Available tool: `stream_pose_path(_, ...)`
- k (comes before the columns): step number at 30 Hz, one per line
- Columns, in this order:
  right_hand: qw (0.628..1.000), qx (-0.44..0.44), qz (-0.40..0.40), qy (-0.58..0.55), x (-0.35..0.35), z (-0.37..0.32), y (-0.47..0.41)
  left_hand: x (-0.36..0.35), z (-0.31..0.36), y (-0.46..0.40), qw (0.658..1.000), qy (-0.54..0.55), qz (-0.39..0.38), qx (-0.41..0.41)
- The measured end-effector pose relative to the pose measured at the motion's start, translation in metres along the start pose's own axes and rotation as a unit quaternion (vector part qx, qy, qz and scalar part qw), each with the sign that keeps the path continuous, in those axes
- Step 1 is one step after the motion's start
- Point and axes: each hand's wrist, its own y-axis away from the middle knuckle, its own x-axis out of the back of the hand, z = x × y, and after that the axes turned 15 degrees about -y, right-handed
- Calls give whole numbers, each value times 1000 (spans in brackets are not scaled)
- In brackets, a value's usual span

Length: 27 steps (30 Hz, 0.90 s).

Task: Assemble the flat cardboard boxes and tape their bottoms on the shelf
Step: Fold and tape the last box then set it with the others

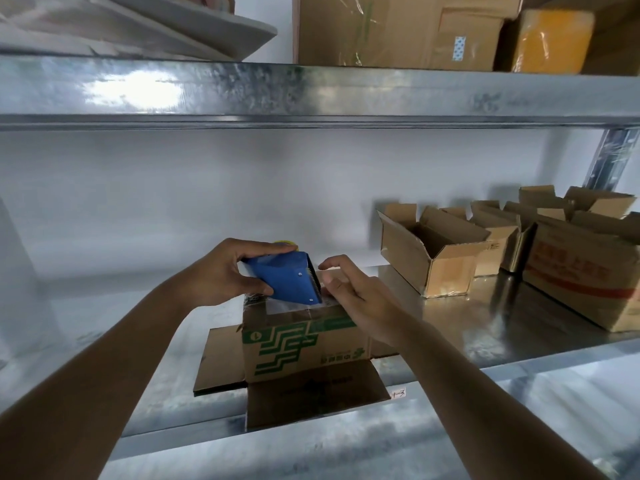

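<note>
Cardboard box (304,344), printed green, stands upside down near the front of the metal shelf (485,341), its open flaps splayed flat beneath it. I judge the step in hand to be taping its bottom: clear tape already runs across the upturned face. My left hand (221,275) grips a blue tape dispenser (287,280), its toothed blade at the box top. My right hand (360,299) rests with loose fingers on the tape beside the blade. Next I would tear the tape against the teeth. Farther right, assembled boxes (433,251) sit open.
</note>
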Motion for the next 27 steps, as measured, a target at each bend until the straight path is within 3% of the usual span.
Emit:
stream_pose_path(7, 1000, -1, -8, -18, 4, -3, 3, -2, -1, -6, 999, -22, -28, 7)
stream_pose_path(12, 997, -14, 38, 62, 1, 2, -3, -2, 0, -8, 998, -29, -46, 13)
stream_pose_path(18, 994, -44, 82, 66, -4, -3, -9, -4, -3, -9, 998, -50, -45, 11)
stream_pose_path(27, 982, -148, 97, -60, 7, -18, -14, -4, 12, -16, 992, -127, -4, 0)
